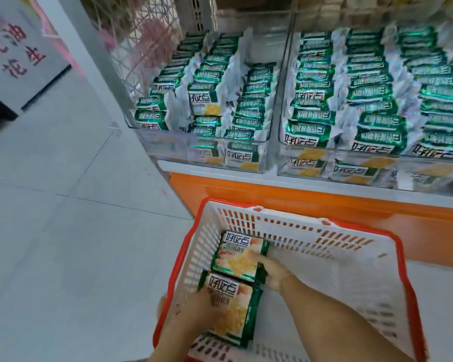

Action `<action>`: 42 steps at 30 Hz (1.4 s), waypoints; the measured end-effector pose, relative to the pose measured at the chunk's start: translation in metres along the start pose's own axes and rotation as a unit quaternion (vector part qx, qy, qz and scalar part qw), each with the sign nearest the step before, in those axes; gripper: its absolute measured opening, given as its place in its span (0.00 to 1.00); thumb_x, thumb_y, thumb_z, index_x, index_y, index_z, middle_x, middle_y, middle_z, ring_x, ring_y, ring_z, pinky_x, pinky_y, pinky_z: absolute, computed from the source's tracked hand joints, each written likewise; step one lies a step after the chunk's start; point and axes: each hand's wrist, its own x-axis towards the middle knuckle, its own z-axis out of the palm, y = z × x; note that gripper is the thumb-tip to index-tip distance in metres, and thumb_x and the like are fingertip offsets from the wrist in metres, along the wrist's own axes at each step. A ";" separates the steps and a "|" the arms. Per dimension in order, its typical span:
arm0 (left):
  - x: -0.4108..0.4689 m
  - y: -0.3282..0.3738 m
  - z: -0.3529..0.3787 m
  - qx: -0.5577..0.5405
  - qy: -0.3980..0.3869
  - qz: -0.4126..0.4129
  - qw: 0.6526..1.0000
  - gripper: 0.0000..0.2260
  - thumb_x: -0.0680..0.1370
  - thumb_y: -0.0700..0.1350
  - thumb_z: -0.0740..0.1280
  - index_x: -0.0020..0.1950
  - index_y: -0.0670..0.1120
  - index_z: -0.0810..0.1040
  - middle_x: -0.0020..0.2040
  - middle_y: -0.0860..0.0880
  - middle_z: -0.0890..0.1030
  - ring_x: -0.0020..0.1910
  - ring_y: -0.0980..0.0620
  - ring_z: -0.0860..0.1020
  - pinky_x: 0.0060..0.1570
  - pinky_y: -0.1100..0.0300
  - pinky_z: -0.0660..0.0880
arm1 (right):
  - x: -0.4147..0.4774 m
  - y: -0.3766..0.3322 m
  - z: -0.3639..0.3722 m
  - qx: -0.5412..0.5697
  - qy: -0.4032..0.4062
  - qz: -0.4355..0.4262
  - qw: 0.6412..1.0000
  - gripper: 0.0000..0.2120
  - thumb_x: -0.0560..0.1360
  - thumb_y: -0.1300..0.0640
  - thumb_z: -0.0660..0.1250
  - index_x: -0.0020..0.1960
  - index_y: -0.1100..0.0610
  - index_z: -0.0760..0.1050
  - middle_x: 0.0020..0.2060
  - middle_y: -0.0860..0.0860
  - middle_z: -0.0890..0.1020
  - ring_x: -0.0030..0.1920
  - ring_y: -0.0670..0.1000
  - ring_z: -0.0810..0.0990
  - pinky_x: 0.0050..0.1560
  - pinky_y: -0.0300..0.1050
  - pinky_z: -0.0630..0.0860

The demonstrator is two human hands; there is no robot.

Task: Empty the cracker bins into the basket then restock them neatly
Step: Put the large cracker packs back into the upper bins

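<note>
Down in the basket: I'm looking into a white slotted plastic basket with a red rim (285, 228) at the near side. Two packs lie flat in its left half.
Far cracker pack: a green-and-white foil cracker pack (236, 253), face up, butted against the near one.
Near cracker pack: same green-and-white foil wrapper (236, 307), also face up.
Right hand: the right hand (270, 270) is at the far cracker pack's right edge, thumb on top and fingers curled down the side, so it's pinching it.
Left hand: the left hand (194, 312) lies over the near cracker pack's left part. It's too blurry, so I can't tell if the fingers are spread or gripping.
Bins: the clear plastic left bin (162, 146) and right bin (429, 173) sit on the far shelf, both packed with rows of the same packs.
Shelf base: an orange panel (298, 202) runs just behind the basket.
</note>
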 end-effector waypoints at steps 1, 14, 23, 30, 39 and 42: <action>0.000 -0.002 0.002 -0.026 0.001 -0.001 1.000 0.08 0.75 0.50 0.65 0.50 0.48 0.76 0.46 0.53 0.80 0.43 0.57 0.76 0.50 0.62 0.75 | -0.004 -0.005 0.004 0.013 -0.018 0.012 1.000 0.36 0.68 0.47 0.76 0.71 0.56 0.69 0.75 0.54 0.62 0.73 0.56 0.62 0.72 0.55 0.61; -0.004 0.008 -0.029 -0.041 0.004 0.014 0.999 0.14 0.78 0.51 0.66 0.58 0.44 0.78 0.56 0.46 0.81 0.46 0.53 0.77 0.41 0.67 0.72 | -0.042 -0.023 -0.008 -0.129 -0.046 -0.104 0.985 0.29 0.68 0.49 0.77 0.65 0.54 0.71 0.57 0.49 0.80 0.59 0.50 0.77 0.66 0.47 0.71; -0.123 0.109 -0.132 -0.225 0.032 0.290 0.930 0.30 0.64 0.67 0.71 0.63 0.57 0.74 0.58 0.60 0.80 0.59 0.61 0.77 0.64 0.55 0.71 | -0.244 -0.099 -0.057 -0.064 -0.092 -0.282 0.953 0.36 0.58 0.55 0.80 0.64 0.59 0.73 0.51 0.51 0.85 0.53 0.49 0.83 0.56 0.42 0.78; -0.244 0.211 -0.218 -0.257 0.139 0.506 0.812 0.14 0.71 0.56 0.63 0.52 0.52 0.80 0.48 0.59 0.84 0.49 0.61 0.81 0.47 0.70 0.76 | -0.414 -0.158 -0.070 0.002 -0.004 -0.454 0.891 0.30 0.50 0.51 0.79 0.51 0.55 0.80 0.48 0.55 0.85 0.47 0.52 0.83 0.48 0.46 0.79; -0.297 0.352 -0.295 -0.157 0.348 0.596 0.707 0.13 0.80 0.55 0.61 0.57 0.50 0.78 0.49 0.56 0.81 0.49 0.57 0.78 0.53 0.68 0.72 | -0.589 -0.248 -0.122 0.124 0.061 -0.645 0.752 0.12 0.74 0.51 0.66 0.55 0.54 0.81 0.51 0.51 0.85 0.50 0.52 0.84 0.44 0.51 0.82; -0.301 0.398 -0.291 0.040 0.428 0.613 0.663 0.18 0.80 0.49 0.63 0.69 0.47 0.72 0.63 0.50 0.76 0.61 0.54 0.73 0.58 0.66 0.66 | -0.625 -0.288 -0.148 0.128 0.118 -0.661 0.730 0.15 0.77 0.52 0.64 0.62 0.55 0.78 0.54 0.52 0.84 0.53 0.51 0.84 0.48 0.51 0.82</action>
